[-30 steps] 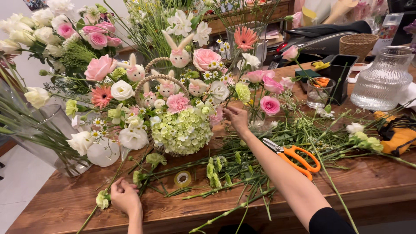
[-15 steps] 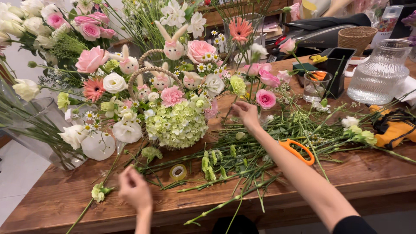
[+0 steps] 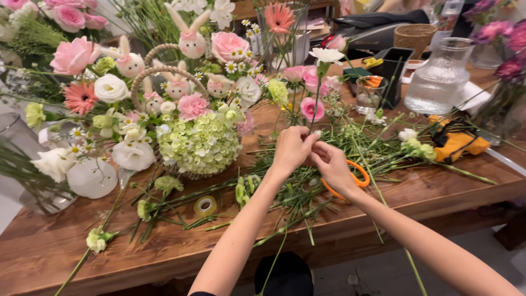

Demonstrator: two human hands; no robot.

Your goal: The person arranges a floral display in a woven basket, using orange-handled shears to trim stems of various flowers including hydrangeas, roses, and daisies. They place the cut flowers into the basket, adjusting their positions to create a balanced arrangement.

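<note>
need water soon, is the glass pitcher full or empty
Mostly full: the glass pitcher stands upright, water reaching near its shoulder.

Between your hands you have a white flower point(image 3: 326, 55) on a long, thin green stem, standing nearly upright. Its open, pale bloom sits well above your fingers, tilted a little to the left. The stem runs straight down from the bloom to your fingertips, where your left hand point(image 3: 292, 150) and right hand point(image 3: 332, 164) meet around it.

Glossy brown wooden table point(image 3: 66, 246), clear glass jug point(image 3: 440, 77), wicker basket point(image 3: 147, 60)
</note>
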